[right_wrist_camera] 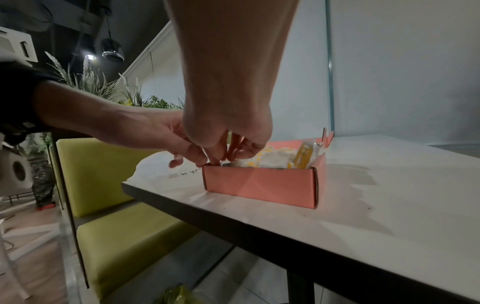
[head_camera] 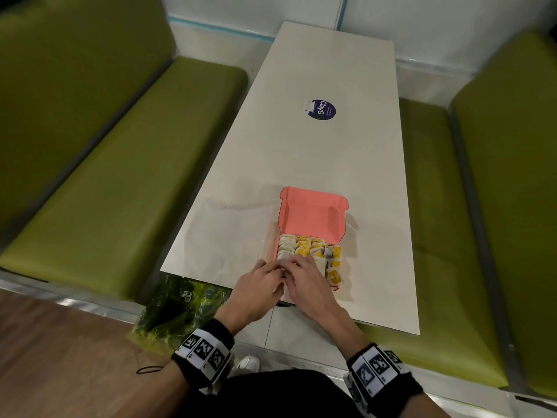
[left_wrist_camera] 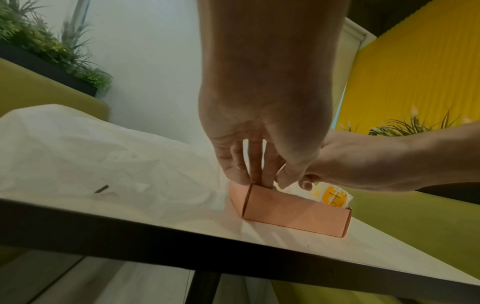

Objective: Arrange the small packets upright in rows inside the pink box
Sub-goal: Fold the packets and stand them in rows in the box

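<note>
The pink box stands open near the table's front edge, its lid upright at the back. Small white and yellow packets stand in rows inside it. Both hands meet at the box's near-left corner. My left hand reaches down with fingers and thumb pinched on a white packet at that corner. My right hand curls its fingers onto the same packet from the right. In the left wrist view a yellow-labelled packet shows above the box's front wall. The right wrist view shows packets behind the box wall.
A crumpled white sheet lies on the white table left of the box. A round blue sticker sits farther back. Green benches flank the table. A green plastic bag lies on the floor below the front edge.
</note>
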Tool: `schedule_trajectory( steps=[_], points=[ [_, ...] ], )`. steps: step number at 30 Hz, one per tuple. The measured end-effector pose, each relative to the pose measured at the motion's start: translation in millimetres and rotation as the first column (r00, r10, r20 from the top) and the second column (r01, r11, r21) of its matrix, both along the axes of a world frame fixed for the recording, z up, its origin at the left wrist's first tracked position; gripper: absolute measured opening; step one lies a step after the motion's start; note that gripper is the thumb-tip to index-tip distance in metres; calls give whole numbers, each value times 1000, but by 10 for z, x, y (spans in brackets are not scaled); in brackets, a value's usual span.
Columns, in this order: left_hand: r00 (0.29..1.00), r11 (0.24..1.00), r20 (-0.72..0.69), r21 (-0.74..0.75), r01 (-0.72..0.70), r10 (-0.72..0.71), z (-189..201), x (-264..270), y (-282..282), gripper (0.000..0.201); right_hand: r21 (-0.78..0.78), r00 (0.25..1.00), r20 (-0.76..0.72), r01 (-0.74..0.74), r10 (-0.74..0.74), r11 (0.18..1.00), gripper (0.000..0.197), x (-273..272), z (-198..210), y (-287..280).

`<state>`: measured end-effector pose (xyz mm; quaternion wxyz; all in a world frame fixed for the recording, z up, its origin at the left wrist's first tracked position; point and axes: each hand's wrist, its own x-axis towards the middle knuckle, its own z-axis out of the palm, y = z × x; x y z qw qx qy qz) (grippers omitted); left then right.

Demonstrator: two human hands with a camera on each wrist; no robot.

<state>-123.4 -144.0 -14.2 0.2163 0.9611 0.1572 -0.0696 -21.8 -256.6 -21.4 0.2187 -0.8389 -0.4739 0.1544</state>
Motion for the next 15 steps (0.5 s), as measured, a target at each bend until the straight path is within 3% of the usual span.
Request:
schedule_trajectory(
  steps=[7,10,15],
  points=[
    [973,970,154,-198,-140,171,-76,-29,-8,29,-35,1000,16,19,-18,999,31,-35,-92,14],
    [956,945,176,-272,-181,234,-91,6,-25,38,-29,1000,0,19,-19,999,29,-13,-91,10],
    [943,917,181,-341,-208,281,-137,16,-26,58,161,984,-76,170,-159,972,28,12,33,-204]
  ],
)
